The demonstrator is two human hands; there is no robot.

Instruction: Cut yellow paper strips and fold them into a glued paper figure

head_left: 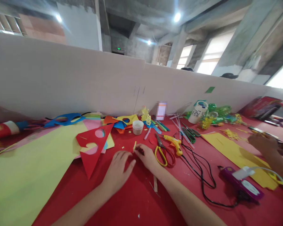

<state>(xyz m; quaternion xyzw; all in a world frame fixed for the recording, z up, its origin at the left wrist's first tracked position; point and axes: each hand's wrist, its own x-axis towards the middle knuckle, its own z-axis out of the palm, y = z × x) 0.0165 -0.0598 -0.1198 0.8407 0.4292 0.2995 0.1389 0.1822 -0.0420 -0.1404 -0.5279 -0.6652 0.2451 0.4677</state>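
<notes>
Between the fingertips of my right hand (pixel 145 154) is a small yellow paper strip (pixel 134 146), held upright just above the red tabletop. My left hand (pixel 119 168) hovers low or rests beside it, palm down, with thumb and fingers apart and nothing in it. A red paper piece with cut-out holes (pixel 86 159) lies to the left of my hands. Right of my right hand are scissors with yellow and red handles (pixel 163 153) and a yellow glue gun (pixel 175 143). Under my right forearm, a narrow pale strip (pixel 155 184) lies on the table.
Large yellow paper sheets (pixel 37 166) cover the left side. A small white tub (pixel 137 127) stands ahead. A black cord runs to a purple power strip (pixel 241 185). At far right, another person's hand (pixel 261 142) works above yellow paper (pixel 231 149). A white partition (pixel 85 81) stands behind.
</notes>
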